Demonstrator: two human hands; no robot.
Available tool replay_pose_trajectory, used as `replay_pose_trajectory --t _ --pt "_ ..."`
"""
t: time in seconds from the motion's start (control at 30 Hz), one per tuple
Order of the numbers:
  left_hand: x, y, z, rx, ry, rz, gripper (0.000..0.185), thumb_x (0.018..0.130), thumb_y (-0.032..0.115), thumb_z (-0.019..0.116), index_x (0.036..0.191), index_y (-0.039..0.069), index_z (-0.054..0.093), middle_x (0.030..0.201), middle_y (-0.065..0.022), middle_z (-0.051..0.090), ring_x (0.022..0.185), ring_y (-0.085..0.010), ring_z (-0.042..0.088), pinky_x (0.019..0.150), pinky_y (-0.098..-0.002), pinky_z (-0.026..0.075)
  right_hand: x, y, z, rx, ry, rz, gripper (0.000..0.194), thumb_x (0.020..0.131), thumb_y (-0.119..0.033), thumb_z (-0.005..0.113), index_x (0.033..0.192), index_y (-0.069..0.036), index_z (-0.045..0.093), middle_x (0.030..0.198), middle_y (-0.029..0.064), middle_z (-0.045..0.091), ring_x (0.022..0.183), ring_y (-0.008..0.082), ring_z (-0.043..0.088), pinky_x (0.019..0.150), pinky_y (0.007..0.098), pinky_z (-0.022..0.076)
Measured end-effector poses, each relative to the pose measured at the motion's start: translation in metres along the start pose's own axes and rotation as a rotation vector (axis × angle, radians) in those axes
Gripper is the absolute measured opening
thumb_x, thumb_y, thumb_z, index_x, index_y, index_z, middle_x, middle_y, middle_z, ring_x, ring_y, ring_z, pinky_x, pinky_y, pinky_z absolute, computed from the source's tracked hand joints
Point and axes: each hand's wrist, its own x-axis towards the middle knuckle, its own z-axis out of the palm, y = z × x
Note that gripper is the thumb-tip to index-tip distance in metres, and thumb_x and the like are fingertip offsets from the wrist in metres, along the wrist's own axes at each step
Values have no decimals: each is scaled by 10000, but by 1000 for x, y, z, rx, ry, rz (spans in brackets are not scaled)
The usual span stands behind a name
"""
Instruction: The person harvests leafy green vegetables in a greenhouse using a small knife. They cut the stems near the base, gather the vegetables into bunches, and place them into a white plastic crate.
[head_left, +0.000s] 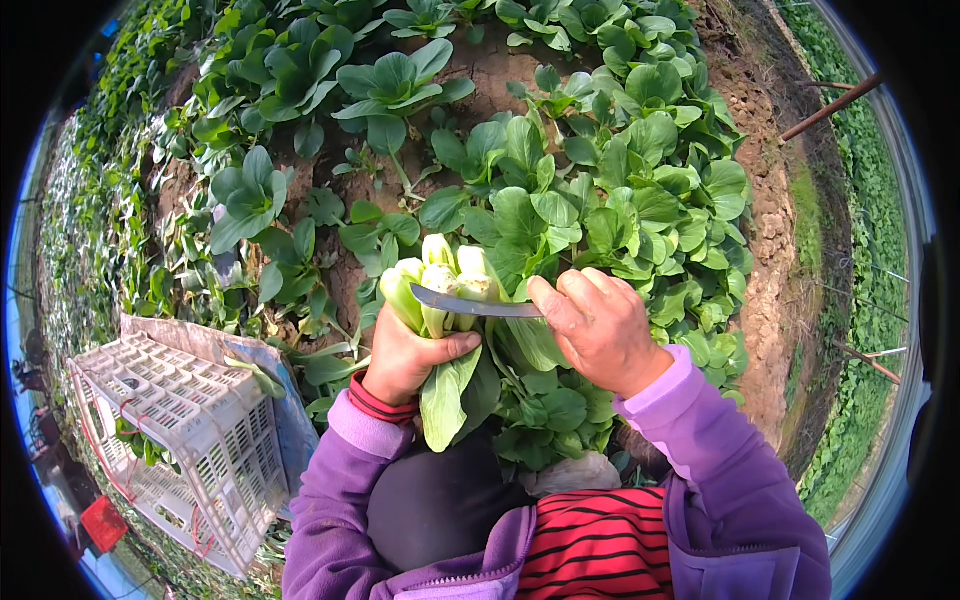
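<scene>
Several heads of bok choy (439, 281) are bunched in my left hand (409, 352), pale stem ends up and leaves hanging down past the thumb. My right hand (600, 322) is closed around the handle end of a curved knife (480, 306), whose handle is hidden in the fist. The blade points left and lies across the stem ends; whether it touches them I cannot tell. Growing bok choy (525, 217) stands just beyond both hands.
A white plastic crate (172, 375) lies tipped at the lower left with greens inside, against a worn board (289, 405). Leafy plants cover the bed ahead. Bare soil (765, 247) runs along the right, with a rusty rod (832, 107) above it. A red object (103, 523) is at the far lower left.
</scene>
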Motion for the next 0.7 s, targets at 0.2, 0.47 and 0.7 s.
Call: replay_pose_trajectory --t 0.2,0.47,0.7 --pt "7 -26 13 194 -138 -68 717 604 -10 845 1220 23 478 1143 -40 566 1058 -139 535 956 -301 425 18 20 36 -177 -113 297 355 795 -77 577 1148 -77 543 819 102 515 680 280 587 577 386 491" --pt "11 9 -39 621 -18 86 816 563 54 858 1280 2 471 1177 -79 578 1070 -182 567 968 -326 437 -44 90 51 815 120 910 249 925 -33 552 1170 -19 508 852 -14 539 647 10 450 542 185 397" --pt "47 37 -28 1264 -359 211 792 587 109 852 1275 -14 481 1186 -170 607 1048 -303 614 913 -379 490 -114 53 110 1227 90 1297 308 891 -38 615 1183 -48 519 862 -4 567 568 34 472 475 195 393"
